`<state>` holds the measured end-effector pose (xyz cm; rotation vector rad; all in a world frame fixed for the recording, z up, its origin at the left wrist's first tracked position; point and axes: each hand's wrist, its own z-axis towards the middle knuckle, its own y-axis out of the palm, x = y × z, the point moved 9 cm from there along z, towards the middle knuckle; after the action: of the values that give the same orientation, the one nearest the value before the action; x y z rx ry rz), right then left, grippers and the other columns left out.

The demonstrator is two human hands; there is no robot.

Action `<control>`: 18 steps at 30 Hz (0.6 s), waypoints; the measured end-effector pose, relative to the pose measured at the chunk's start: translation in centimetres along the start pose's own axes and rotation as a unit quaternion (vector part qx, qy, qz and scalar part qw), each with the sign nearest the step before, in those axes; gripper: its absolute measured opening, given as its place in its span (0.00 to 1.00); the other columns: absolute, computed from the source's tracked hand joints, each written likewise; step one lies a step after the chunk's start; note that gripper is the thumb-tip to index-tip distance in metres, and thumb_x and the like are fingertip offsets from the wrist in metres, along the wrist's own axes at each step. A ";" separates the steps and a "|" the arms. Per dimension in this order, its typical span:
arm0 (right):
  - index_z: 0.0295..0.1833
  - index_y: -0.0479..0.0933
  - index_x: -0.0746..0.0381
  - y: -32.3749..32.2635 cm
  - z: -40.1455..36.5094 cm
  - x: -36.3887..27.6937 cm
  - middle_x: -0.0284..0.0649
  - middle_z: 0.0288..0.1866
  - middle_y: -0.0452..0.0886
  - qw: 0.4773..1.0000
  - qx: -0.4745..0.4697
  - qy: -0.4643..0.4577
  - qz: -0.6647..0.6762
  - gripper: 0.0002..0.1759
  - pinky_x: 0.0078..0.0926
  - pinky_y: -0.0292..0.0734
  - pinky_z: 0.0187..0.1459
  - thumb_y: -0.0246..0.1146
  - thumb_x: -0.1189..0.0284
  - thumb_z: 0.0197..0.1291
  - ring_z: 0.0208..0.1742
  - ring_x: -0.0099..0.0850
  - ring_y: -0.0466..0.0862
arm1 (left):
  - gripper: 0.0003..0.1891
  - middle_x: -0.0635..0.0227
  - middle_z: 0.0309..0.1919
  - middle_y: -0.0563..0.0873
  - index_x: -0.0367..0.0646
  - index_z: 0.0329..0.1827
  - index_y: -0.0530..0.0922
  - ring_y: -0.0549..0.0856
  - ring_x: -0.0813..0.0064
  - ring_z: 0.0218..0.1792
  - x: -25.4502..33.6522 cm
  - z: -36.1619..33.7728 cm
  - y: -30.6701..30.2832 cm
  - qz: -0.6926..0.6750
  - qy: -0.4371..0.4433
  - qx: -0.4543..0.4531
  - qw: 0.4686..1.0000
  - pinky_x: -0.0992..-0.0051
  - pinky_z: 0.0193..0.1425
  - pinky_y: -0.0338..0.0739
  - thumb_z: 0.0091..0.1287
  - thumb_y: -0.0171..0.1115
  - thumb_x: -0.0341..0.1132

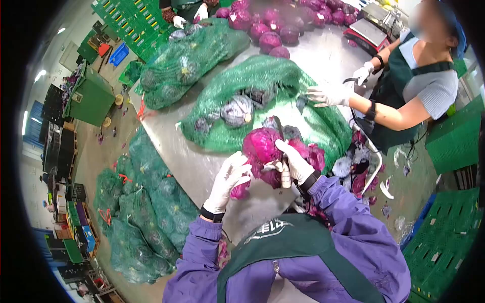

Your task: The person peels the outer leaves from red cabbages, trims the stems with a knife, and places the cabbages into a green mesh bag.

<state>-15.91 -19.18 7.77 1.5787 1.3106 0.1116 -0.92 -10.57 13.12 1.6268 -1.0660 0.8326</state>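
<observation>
A peeled red cabbage (pixel 261 145) is in front of me above the steel table, with loose outer leaves under it. My right hand (pixel 298 164), in a white glove, is closed against the cabbage's right side, thumb on top. A narrow dark strip that looks like a knife (pixel 282 132) rises beside that hand; its grip is partly hidden. To the left of the cabbage, my gloved left hand (pixel 228 181) has bent fingers, with a purple cabbage leaf (pixel 240 190) at the fingertips. Behind lies an opened green net bag (pixel 212 111) with unpeeled cabbages (pixel 236 111) showing.
Another filled net bag (pixel 187 68) and peeled cabbages (pixel 270 41) lie farther back on the table (pixel 177 146). A co-worker (pixel 404 86) at the right touches the opened bag. Stuffed net bags (pixel 146 217) sit on the floor at left. Trimmed leaves (pixel 353 161) pile up at right.
</observation>
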 end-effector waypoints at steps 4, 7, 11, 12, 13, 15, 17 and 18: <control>0.45 0.77 0.59 1.7 5.6 -10.9 0.40 0.24 0.82 0.974 0.034 -0.216 -0.058 0.15 0.22 0.68 0.14 0.63 0.58 0.67 0.14 0.24 0.74 | 0.25 0.64 0.61 0.77 0.40 0.65 0.73 0.77 0.73 0.59 2.5 6.5 -4.9 0.119 0.086 0.112 0.983 0.73 0.65 0.70 0.65 0.68 0.34; 0.45 0.77 0.57 3.9 11.7 -15.9 0.36 0.24 0.81 0.993 0.005 -0.122 -0.003 0.20 0.20 0.65 0.13 0.65 0.50 0.63 0.13 0.24 0.72 | 0.29 0.59 0.61 0.77 0.39 0.65 0.73 0.76 0.68 0.62 3.6 11.3 -6.8 0.335 0.139 0.142 0.921 0.69 0.67 0.69 0.62 0.72 0.39; 0.52 0.74 0.56 2.1 18.8 -26.2 0.43 0.36 0.83 0.956 0.155 -0.243 -0.054 0.24 0.22 0.65 0.12 0.64 0.48 0.64 0.15 0.24 0.69 | 0.45 0.45 0.68 0.67 0.39 0.72 0.63 0.66 0.47 0.70 3.5 16.6 -5.7 0.587 0.274 0.093 0.756 0.57 0.74 0.62 0.51 0.77 0.42; 0.54 0.73 0.58 1.2 20.8 -28.0 0.42 0.36 0.81 0.959 0.143 -0.240 -0.042 0.25 0.24 0.66 0.12 0.62 0.49 0.65 0.14 0.24 0.68 | 0.52 0.43 0.71 0.62 0.39 0.74 0.59 0.62 0.43 0.72 2.9 18.1 -5.4 0.594 0.237 0.054 0.767 0.56 0.75 0.60 0.47 0.79 0.43; 0.55 0.72 0.59 0.2 22.9 -29.0 0.41 0.36 0.80 0.963 0.131 -0.233 -0.032 0.25 0.26 0.66 0.11 0.60 0.50 0.67 0.14 0.25 0.68 | 0.54 0.45 0.72 0.60 0.41 0.75 0.59 0.62 0.44 0.71 3.1 18.9 -4.9 0.639 0.220 0.064 0.734 0.56 0.75 0.62 0.44 0.80 0.44; 0.57 0.72 0.62 4.8 18.6 -28.5 0.38 0.33 0.79 0.961 0.054 -0.255 -0.092 0.24 0.26 0.65 0.10 0.54 0.52 0.71 0.14 0.24 0.67 | 0.58 0.47 0.71 0.60 0.45 0.76 0.57 0.64 0.44 0.69 3.3 20.9 -5.0 0.677 0.162 0.087 0.713 0.56 0.72 0.66 0.40 0.82 0.46; 0.59 0.73 0.62 3.5 20.4 -25.9 0.37 0.34 0.81 0.959 0.093 -0.220 -0.153 0.22 0.23 0.65 0.12 0.57 0.56 0.70 0.14 0.24 0.68 | 0.62 0.45 0.69 0.62 0.45 0.77 0.55 0.66 0.43 0.69 3.3 22.4 -4.1 0.692 0.078 0.072 0.714 0.53 0.71 0.67 0.36 0.83 0.50; 0.59 0.74 0.62 4.2 18.9 -24.2 0.35 0.34 0.82 0.948 0.060 -0.255 -0.183 0.21 0.22 0.64 0.13 0.59 0.58 0.69 0.15 0.23 0.68 | 0.62 0.47 0.70 0.62 0.47 0.77 0.55 0.67 0.43 0.68 3.0 22.8 -3.2 0.668 0.096 0.065 0.735 0.53 0.69 0.69 0.37 0.83 0.50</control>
<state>-10.93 -49.12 14.30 1.3130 1.1791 -0.5819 3.80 -32.73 8.16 0.5760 -2.0364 1.9542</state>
